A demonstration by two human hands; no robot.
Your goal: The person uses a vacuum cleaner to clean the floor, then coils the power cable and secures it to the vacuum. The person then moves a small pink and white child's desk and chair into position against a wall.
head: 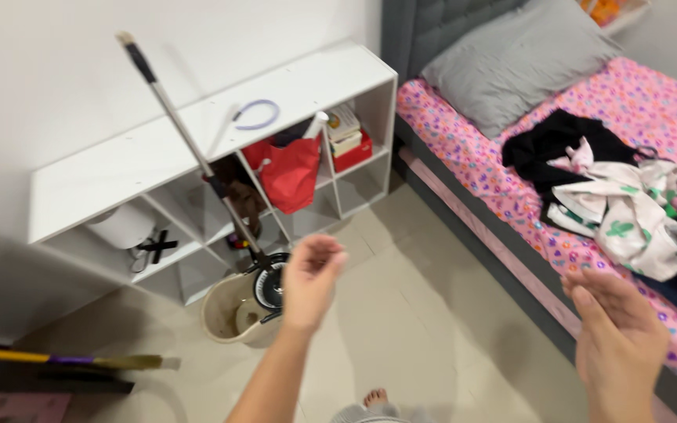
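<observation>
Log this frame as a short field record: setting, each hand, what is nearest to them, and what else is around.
setting: bedroom with pale tiled floor
left hand: empty, raised, fingers loosely curled
right hand: empty, open, raised near the bed edge
nearest left hand: beige mop bucket with the mop handle leaning over the white shelf unit
nearest right hand: bed with pink patterned sheet, pile of clothes on it
shelf contents: red bag, stacked books
other: grey pillow, broom at lower left

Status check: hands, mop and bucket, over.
Left hand empty, open, nearest mop bucket. Right hand empty, open. Mop stands in bucket. Nothing between.
</observation>
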